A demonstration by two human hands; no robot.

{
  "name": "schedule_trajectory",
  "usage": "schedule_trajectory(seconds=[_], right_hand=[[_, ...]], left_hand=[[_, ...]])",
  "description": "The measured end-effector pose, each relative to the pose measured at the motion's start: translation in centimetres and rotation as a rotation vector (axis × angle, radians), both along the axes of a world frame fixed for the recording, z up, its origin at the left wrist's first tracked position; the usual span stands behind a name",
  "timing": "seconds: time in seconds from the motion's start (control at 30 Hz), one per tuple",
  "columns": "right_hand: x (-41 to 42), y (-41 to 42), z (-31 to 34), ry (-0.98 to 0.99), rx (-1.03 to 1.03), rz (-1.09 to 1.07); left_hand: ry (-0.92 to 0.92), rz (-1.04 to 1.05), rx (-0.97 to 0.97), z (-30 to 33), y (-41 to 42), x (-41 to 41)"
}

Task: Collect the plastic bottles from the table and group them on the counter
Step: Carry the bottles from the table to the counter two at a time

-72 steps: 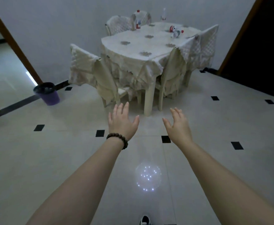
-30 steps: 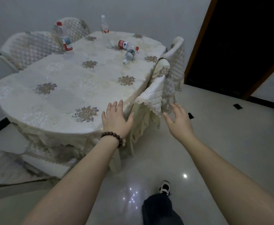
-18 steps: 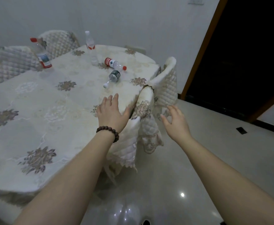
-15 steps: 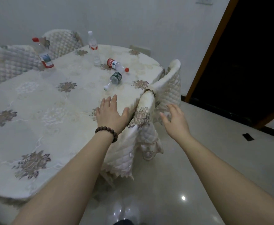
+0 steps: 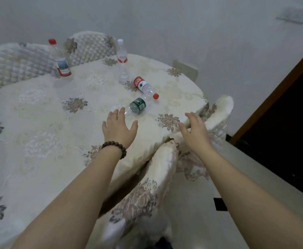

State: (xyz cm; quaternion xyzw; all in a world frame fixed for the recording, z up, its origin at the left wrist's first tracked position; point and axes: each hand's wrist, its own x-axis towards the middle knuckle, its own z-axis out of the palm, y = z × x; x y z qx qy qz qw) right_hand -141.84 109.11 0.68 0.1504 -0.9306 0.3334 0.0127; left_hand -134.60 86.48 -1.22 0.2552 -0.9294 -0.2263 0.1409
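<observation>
Head cam: 4 plastic bottles on the table [image 5: 39, 133], all toward its far right part. Green-label bottle [image 5: 135, 107] lies on its side, neck pointing toward the left hand [image 5: 118, 130], whose fingertips are just at the neck; can't tell if touching. Red-label lying bottle [image 5: 145, 87] is just behind it, red cap pointing right, the two bottles very near or touching. Behind those, a clear bottle w/ white cap [image 5: 122, 62] stands upright. Further left, a red-capped bottle [image 5: 59, 59] stands upright near the table's far edge.

Left hand: fingers straight, slightly spread, thumb out, holding nothing; bead bracelet [image 5: 114, 147] on wrist. Right hand [image 5: 195, 133]: fingers relaxed & extended, holding nothing, over the table's right edge, above a cloth-covered chair [image 5: 157, 177].

More quilted chair backs [image 5: 17, 62] behind table. Tablecloth cream w/ floral pattern. Dark doorway [image 5: 282, 123] at right, grey wall behind.
</observation>
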Motion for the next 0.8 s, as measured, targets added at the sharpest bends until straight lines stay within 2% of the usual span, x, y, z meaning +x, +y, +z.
schedule_trajectory(seconds=[0.27,0.53,0.8], right_hand=[[-13.8,-2.7,-0.2,-0.030,0.052,0.166],[-23.6,-6.4,-2.1,-0.072,0.042,0.356],[-35.5,-11.7,-4.6,-0.080,0.076,0.656]], left_hand=[[-0.018,0.157,0.047,0.1,-0.4,-10.6],[-0.077,0.322,0.049,-1.5,-1.0,-15.6],[-0.164,0.622,0.061,-3.7,-0.7,-20.8]])
